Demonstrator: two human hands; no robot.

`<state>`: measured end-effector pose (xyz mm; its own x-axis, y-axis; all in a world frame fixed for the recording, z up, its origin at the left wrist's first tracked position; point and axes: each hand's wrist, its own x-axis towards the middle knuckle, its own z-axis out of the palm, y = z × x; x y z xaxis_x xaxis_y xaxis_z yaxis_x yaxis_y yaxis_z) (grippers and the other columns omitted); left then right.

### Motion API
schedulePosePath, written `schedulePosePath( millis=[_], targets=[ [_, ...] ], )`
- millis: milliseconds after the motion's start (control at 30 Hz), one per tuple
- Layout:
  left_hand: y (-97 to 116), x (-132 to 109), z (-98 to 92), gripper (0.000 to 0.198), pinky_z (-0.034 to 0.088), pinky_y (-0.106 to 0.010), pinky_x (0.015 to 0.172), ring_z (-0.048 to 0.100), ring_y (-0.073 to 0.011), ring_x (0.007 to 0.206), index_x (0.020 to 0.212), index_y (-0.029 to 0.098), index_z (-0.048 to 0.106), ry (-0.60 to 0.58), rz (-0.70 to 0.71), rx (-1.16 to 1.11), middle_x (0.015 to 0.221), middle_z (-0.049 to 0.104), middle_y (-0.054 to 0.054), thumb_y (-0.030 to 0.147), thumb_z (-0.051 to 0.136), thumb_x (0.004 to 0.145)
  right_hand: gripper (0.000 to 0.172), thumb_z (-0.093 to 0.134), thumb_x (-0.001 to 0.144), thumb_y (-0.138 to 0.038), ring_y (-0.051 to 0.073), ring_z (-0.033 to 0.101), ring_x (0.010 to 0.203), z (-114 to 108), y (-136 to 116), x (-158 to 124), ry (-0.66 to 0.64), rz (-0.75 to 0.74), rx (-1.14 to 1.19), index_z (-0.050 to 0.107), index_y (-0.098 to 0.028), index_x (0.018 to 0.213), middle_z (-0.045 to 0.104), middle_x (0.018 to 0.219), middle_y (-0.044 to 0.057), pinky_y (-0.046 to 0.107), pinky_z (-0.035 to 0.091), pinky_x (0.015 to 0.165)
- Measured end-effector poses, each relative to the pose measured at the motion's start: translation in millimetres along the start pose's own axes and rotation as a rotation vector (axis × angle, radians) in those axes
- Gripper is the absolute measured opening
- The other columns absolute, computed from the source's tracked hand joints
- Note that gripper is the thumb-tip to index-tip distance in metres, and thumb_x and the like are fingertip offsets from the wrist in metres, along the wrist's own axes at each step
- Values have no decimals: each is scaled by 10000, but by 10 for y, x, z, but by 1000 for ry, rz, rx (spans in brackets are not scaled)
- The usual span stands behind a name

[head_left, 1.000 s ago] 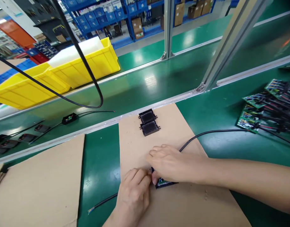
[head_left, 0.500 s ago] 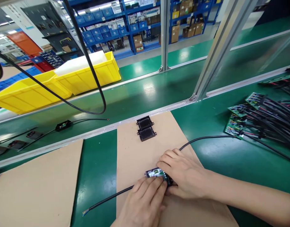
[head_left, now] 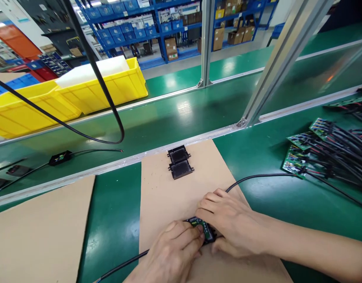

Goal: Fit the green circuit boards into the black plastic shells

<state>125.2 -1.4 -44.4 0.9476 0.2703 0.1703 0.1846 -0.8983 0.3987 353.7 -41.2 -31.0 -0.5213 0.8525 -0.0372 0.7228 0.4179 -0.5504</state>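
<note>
A small black module with a green circuit board point(head_left: 202, 229) lies on the middle cardboard sheet point(head_left: 166, 196), near its front. Both hands press on it. My left hand point(head_left: 172, 251) covers its near left side with curled fingers. My right hand point(head_left: 231, 224) wraps its right side, fingers closed over it. Black cables point(head_left: 257, 176) run out from the module to the right and to the lower left. Two empty black housings point(head_left: 179, 162) lie side by side at the far edge of the sheet.
A heap of green boards with black wires point(head_left: 322, 145) lies at the right. Another cardboard sheet point(head_left: 36, 232) is at the left. Beyond a metal rail point(head_left: 110, 167) runs a green conveyor carrying a wired module point(head_left: 60, 158). Yellow bins point(head_left: 80, 92) stand behind; a black cable point(head_left: 104, 82) hangs down.
Both hands have stayed on the module and shifted slightly on it. The module on the conveyor has drifted left. The view has swung a little to the right.
</note>
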Motion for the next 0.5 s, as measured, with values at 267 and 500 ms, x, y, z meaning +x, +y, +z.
schedulePosePath(
  millis=[267, 500],
  targets=[
    [-16, -33, 115, 248, 541, -315, 867, 634, -193, 952, 1153, 130, 624, 73, 31, 85, 1101, 701, -49, 118, 491, 944, 161, 427, 931, -125, 191, 503, 871, -169, 247, -169, -2, 46, 12, 578, -174, 956, 579, 923, 48, 325, 381, 806],
    [-26, -24, 157, 242, 546, -305, 821, 634, -186, 915, 1090, 113, 634, 140, 59, 65, 1077, 702, -76, 99, 438, 950, 135, 456, 850, -80, 171, 480, 732, -105, 6, -121, -24, 42, 23, 503, -174, 765, 559, 801, 31, 297, 338, 624]
  ],
)
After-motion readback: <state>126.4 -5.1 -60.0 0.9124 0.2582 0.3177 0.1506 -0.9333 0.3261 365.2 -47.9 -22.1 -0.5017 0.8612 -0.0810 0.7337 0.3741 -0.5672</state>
